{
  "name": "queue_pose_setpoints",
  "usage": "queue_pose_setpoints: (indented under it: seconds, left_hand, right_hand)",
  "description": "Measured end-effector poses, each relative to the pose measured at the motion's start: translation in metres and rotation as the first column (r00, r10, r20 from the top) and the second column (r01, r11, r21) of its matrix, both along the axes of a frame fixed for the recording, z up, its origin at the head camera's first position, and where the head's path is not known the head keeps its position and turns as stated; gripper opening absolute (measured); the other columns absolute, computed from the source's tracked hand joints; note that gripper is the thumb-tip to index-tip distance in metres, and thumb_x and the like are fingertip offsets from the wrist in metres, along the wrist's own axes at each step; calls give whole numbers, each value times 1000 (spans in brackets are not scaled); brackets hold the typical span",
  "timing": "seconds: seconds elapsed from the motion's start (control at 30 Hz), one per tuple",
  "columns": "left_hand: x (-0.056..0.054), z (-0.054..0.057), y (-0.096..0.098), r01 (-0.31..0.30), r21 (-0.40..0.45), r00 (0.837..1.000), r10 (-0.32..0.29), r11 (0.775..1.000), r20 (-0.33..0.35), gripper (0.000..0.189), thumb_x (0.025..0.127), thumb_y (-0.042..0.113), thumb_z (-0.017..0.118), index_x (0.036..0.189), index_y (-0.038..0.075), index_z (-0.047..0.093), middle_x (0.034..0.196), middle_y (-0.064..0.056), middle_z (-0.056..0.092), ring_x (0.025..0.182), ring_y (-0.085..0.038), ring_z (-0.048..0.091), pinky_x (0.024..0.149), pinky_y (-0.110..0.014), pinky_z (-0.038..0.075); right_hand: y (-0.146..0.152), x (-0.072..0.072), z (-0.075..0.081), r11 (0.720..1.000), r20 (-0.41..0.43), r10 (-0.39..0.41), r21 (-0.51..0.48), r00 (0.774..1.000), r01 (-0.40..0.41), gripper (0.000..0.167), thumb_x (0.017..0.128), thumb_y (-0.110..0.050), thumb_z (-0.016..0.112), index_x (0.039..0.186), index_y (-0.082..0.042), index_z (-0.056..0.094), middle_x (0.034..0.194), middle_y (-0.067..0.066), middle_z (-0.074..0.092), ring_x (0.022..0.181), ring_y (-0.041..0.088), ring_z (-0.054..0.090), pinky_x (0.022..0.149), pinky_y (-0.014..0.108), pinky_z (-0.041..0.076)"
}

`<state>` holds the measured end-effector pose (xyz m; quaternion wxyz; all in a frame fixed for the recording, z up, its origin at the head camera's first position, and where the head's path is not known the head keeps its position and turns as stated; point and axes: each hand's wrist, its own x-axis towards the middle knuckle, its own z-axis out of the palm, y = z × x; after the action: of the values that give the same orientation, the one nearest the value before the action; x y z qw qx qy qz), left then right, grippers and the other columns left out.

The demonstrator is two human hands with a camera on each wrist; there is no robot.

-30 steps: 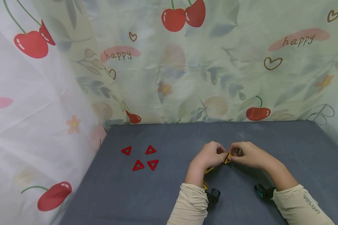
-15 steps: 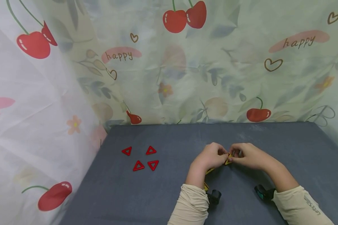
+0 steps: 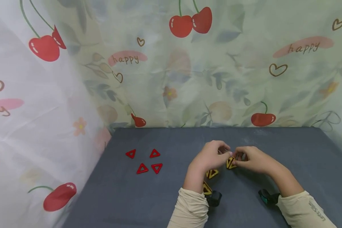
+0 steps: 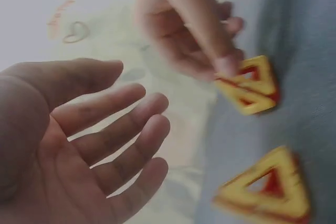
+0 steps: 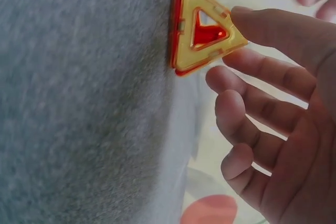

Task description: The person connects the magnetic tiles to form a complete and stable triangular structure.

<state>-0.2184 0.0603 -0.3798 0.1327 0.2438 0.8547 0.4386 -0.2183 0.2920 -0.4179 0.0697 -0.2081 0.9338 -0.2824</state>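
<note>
My right hand (image 3: pixel 253 159) pinches the tip of a standing yellow-and-red cluster of triangular magnetic tiles (image 5: pixel 202 32) between thumb and forefinger, the other fingers loosely bent. Two yellow faces of this cluster (image 4: pixel 252 87) show in the left wrist view, with red between them. Just to its left, my left hand (image 3: pixel 212 155) is off the table with its fingers relaxed and apart, holding nothing (image 4: pixel 89 145). Below the left hand are a second yellow-and-red tile cluster (image 3: pixel 212 173) and a third (image 3: pixel 206 189), both partly hidden by the left arm.
Several red triangular tiles lie apart on the left of the dark grey table (image 3: pixel 171 202), one of them a tile (image 3: pixel 156 168) pointing toward the near edge. A patterned cloth (image 3: pixel 199 91) hangs behind the table and another along the left side.
The left hand has let go of the tile cluster and drawn slightly away to the left, its fingers opening. The right hand keeps its pinch. The head view has shifted a little.
</note>
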Motion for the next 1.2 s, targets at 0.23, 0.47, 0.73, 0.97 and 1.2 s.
queue_pose_setpoints:
  seconds: [0.23, 0.47, 0.73, 0.97, 1.2]
  left_hand:
    - [6, 24, -56, 8, 33, 995, -4, 999, -104, 30, 109, 32, 62, 133, 17, 71, 117, 4, 73, 101, -11, 68, 81, -27, 56]
    - [4, 22, -140, -121, -37, 980, 114, 992, -163, 26, 107, 27, 66, 129, 16, 72, 117, 2, 73, 103, -16, 67, 86, -37, 57]
    - [1, -1, -229, -284, -149, 950, 257, 947, -175, 23, 104, 22, 69, 124, 11, 73, 108, -1, 73, 95, -16, 67, 84, -38, 56]
    - [-1, -6, -277, -339, -181, 936, 311, 923, -162, 29, 105, 24, 67, 127, 5, 72, 111, -10, 74, 99, -23, 68, 83, -43, 57]
    - [-11, -20, -286, -327, -218, 944, 307, 920, -119, 30, 101, 23, 73, 121, 2, 74, 104, -9, 75, 92, -20, 69, 81, -40, 58]
  right_hand:
    - [-12, 8, 9, 998, -130, 8, 61, 992, 0, 15, 98, -27, 79, 107, -16, 73, 105, 3, 66, 84, 11, 59, 70, 31, 52]
    - [-35, 19, 29, 1000, -221, 16, -8, 975, -18, 18, 98, -27, 79, 113, -20, 73, 113, -2, 66, 93, 12, 59, 75, 33, 53]
    - [-97, 16, 48, 950, -290, 80, -268, 954, -161, 17, 98, -19, 78, 114, -23, 72, 112, -5, 68, 92, 11, 63, 78, 33, 55]
    - [-171, 5, 60, 871, -219, 130, -440, 967, -217, 17, 100, -21, 77, 117, -23, 73, 118, -4, 69, 97, 13, 66, 82, 37, 57]
    - [-232, -8, 36, 834, -87, 182, -514, 979, -200, 23, 100, -23, 76, 123, -18, 72, 125, 0, 68, 101, 17, 67, 87, 39, 57]
